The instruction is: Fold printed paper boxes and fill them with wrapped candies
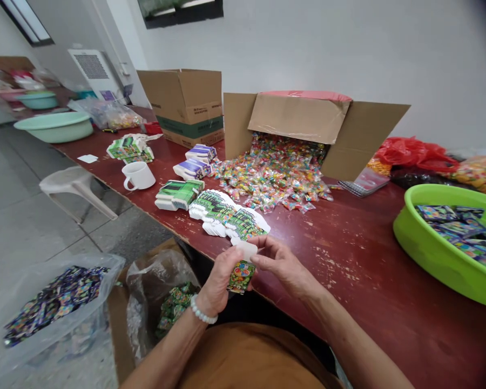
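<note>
1. My left hand (216, 283), bead bracelet at the wrist, is closed round the lower part of a small carton (240, 276); my right hand (281, 265) pinches its white top flap with fingertips; both hands grip the same piece.
2. The small carton sits just past the near edge of the counter (360, 270), over my lap, upright, printed face toward me.
3. Edges: the counter's near edge runs diagonally from far left down to my hands; a fan of flat cartons (227, 219) lies right at that edge, just beyond my fingers.
4. Open room: bare red surface to the right of my hands, up to the green basin (429, 248), which holds dark packets near the right edge.
5. Behind the fan: a candy pile (273, 175) spilling from a tipped cardboard box (299, 116); a green-white stack (178, 193) and a white mug (140, 175) to the left, near the edge.
6. Further left: an upright cardboard box (186, 102), a pale basin (54, 127).
7. Below the edge, to my left: two clear bags, a bag of dark packets (52, 302) and a bag of green packets (174, 302); a plastic stool (75, 183) on the grey floor (24, 227).
8. Surface: dark red, scuffed and flecked; white wall behind.
</note>
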`<state>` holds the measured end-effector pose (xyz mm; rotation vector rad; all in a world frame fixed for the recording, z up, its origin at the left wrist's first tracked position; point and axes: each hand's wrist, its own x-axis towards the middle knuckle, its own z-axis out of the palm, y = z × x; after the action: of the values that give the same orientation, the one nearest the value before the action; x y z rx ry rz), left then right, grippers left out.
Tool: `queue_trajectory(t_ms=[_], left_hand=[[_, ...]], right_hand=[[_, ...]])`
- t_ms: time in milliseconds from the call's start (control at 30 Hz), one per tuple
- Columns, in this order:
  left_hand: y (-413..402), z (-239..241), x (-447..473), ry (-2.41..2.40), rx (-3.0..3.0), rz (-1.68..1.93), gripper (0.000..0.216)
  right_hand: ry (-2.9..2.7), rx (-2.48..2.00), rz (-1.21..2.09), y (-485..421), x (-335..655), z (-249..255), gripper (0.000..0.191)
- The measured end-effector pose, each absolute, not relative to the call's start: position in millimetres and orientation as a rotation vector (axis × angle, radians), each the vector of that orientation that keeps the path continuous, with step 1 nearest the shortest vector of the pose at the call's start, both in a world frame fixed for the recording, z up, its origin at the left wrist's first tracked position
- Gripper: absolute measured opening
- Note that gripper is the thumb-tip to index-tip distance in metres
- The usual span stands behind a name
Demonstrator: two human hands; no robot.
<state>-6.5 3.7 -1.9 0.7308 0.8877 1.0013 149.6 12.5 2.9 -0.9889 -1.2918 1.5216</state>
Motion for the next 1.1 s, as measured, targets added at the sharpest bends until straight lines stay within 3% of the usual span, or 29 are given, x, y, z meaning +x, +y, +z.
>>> queue_trajectory(t_ms=[100,300,367,533,700,933,967,1100], left_hand=[[2,-5,-5,0.827,0.814,0.994,0.028],[8,0,-10,0.673,0.434,0.797,0.039],[8,2,-10,0.639,0.399,0.797,0.043],[5,3,0,0.747,0.414,0.854,0.049],[1,5,6,0.908,0.466,0.916,0.055],[9,1,-1,0.792,0.399,0.888,0.032],[11,-1,-1,0.774,0.374,0.894,0.029],[16,-7,0,0.764,0.291,0.944,0.024]], right_hand=[[-1.277,-0.946,1.458,12,144,-3,0.018],[-1.701,-0.938,0.746,8,148,-4,0.011],[-1.724,-0.914,0.786,6,148,-2,0.013],[-1.451,-0.978,1.241,8,144,3,0.012],[-1.261,-1.091,1.408,18,142,4,0.018],[-1.675,-0.961,0.986,8,145,-3,0.013],[-1.768,-0.956,0.897,5,146,-5,0.018],[-2.097,-1.084,0.512,-3,141,-12,0.080]])
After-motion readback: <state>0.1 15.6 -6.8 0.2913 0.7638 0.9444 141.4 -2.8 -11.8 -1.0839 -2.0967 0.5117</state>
